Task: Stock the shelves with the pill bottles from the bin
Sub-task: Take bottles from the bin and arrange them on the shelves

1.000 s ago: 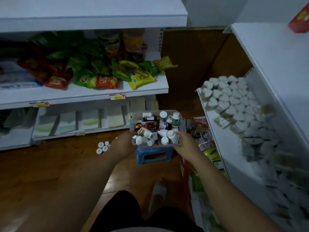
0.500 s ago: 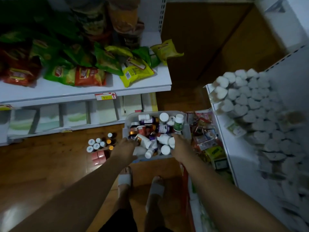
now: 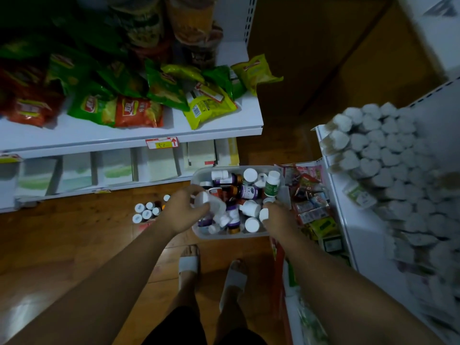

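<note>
A clear plastic bin (image 3: 225, 236) full of pill bottles sits low in front of me, above my feet. My left hand (image 3: 183, 212) reaches in at its left side and grips a white pill bottle (image 3: 211, 204), lifted a little over the pile. At the bin's near right corner, my right hand (image 3: 280, 216) curls its fingers round a small white bottle (image 3: 263, 215) that it mostly hides. A green-labelled bottle (image 3: 271, 184) stands upright at the far right of the bin. Several capped bottles (image 3: 146, 210) stand on the wooden floor to the left.
A white shelf (image 3: 124, 135) on the left carries snack bags, with flat boxes on the one below. The right shelf (image 3: 348, 220) holds rows of white-lidded jars (image 3: 373, 158); small packets (image 3: 313, 210) fill the level below. Wooden floor lies between the units.
The view tilted down and the bin came lower. My left hand left the bin's near edge, reached inside and took hold of a white bottle. The right hand stayed at the near right corner.
</note>
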Motion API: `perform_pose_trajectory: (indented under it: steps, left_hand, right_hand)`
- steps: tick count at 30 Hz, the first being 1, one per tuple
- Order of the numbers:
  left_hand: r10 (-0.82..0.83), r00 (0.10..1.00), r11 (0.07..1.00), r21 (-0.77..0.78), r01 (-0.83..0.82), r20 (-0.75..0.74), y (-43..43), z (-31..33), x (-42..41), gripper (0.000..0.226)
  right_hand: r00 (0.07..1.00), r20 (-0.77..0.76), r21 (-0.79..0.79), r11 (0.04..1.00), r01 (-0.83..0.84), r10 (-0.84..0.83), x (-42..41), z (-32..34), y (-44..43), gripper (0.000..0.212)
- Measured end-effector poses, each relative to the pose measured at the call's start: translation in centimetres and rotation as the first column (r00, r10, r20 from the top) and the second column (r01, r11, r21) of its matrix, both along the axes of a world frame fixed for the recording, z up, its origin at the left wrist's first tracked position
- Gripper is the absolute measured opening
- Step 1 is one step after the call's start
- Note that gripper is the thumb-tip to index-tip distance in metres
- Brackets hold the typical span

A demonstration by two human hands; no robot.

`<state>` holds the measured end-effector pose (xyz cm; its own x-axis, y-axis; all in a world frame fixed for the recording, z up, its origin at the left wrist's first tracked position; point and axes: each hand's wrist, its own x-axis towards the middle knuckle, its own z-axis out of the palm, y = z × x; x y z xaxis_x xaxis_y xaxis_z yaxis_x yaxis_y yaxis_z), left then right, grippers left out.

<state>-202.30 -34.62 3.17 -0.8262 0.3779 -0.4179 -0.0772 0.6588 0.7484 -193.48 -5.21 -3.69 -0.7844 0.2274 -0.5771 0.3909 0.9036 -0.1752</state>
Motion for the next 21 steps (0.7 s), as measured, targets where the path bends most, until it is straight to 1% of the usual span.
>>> perform_pose_trajectory:
  steps: [2, 3, 4, 5, 6, 7, 8, 9, 11, 13, 14, 15, 16, 17, 19, 21]
  left_hand:
    - [0.126, 0.987, 0.985, 0.101, -0.137, 0.102, 0.6, 1.2, -1.3, 0.029]
    - [0.185, 0.969, 0.966, 0.154, -0.210, 0.163, 0.9, 1.8, -1.9, 0.027]
    - [0.236, 0.943, 0.934, 0.213, -0.287, 0.235, 1.4, 2.4, -2.4, 0.027]
    - [0.268, 0.907, 0.889, 0.280, -0.363, 0.326, 1.9, 3.1, -2.8, 0.029]
    - [0.273, 0.864, 0.831, 0.349, -0.434, 0.424, 2.4, 4.0, -3.1, 0.031]
    - [0.251, 0.820, 0.770, 0.408, -0.491, 0.514, 3.0, 5.2, -3.3, 0.031]
    - [0.211, 0.776, 0.711, 0.451, -0.539, 0.594, 3.5, 6.4, -3.5, 0.028]
    - [0.156, 0.734, 0.659, 0.484, -0.576, 0.661, 4.0, 7.8, -3.6, 0.029]
    - [0.015, 0.674, 0.575, 0.545, -0.610, 0.739, 4.9, 10.6, -3.8, 0.041]
    - [-0.135, 0.650, 0.532, 0.608, -0.589, 0.748, 5.7, 13.8, -3.9, 0.054]
    - [-0.194, 0.648, 0.517, 0.638, -0.571, 0.737, 6.1, 15.5, -3.9, 0.057]
    - [-0.238, 0.649, 0.501, 0.664, -0.555, 0.723, 6.6, 17.3, -3.9, 0.059]
    - [-0.273, 0.648, 0.482, 0.684, -0.548, 0.711, 7.1, 19.0, -3.8, 0.061]
    - [-0.309, 0.644, 0.458, 0.703, -0.544, 0.700, 7.6, 20.7, -3.7, 0.063]
    - [-0.405, 0.637, 0.410, 0.753, -0.515, 0.656, 8.7, 23.9, -3.3, 0.066]
    - [-0.479, 0.642, 0.388, 0.801, -0.456, 0.598, 10.1, 26.8, -2.4, 0.061]
  right_hand:
    - [0.996, -0.036, -0.063, 0.995, 0.080, -0.082, -0.2, 0.7, 0.2, 0.040]
    - [0.989, -0.067, -0.123, 0.984, 0.127, -0.135, -0.5, 1.4, 0.3, 0.029]
    - [0.975, -0.100, -0.195, 0.965, 0.177, -0.199, -0.9, 2.5, 0.5, 0.013]
    - [0.953, -0.136, -0.288, 0.931, 0.223, -0.270, -1.4, 3.7, 0.8, 0.001]
    - [0.925, -0.152, -0.382, 0.884, 0.270, -0.349, -1.9, 5.6, 1.0, 0.003]
    - [0.887, -0.152, -0.483, 0.816, 0.318, -0.436, -2.5, 7.7, 1.1, 0.011]
    - [0.831, -0.141, -0.571, 0.730, 0.376, -0.538, -3.0, 10.2, 1.0, 0.024]
    - [0.758, -0.132, -0.657, 0.629, 0.416, -0.638, -3.4, 12.8, 1.0, 0.030]
    - [0.593, -0.079, -0.823, 0.388, 0.415, -0.801, -3.9, 17.4, 0.9, 0.025]
    - [0.462, 0.024, -0.926, 0.155, 0.345, -0.886, -4.0, 22.3, 0.4, 0.020]
    - [0.422, 0.059, -0.950, 0.078, 0.301, -0.905, -3.9, 24.9, 0.0, 0.018]
    - [0.401, 0.078, -0.965, 0.032, 0.260, -0.913, -3.6, 27.4, -0.3, 0.016]
    - [0.386, 0.082, -0.974, 0.008, 0.225, -0.919, -3.2, 29.5, -0.6, 0.017]
    - [0.365, 0.076, -0.981, -0.004, 0.195, -0.928, -2.6, 31.5, -1.0, 0.022]
    - [0.315, 0.048, -0.988, 0.003, 0.157, -0.948, -1.3, 34.9, -1.5, 0.035]
    - [0.264, 0.012, -0.991, 0.024, 0.135, -0.964, 0.3, 37.4, -1.9, 0.043]
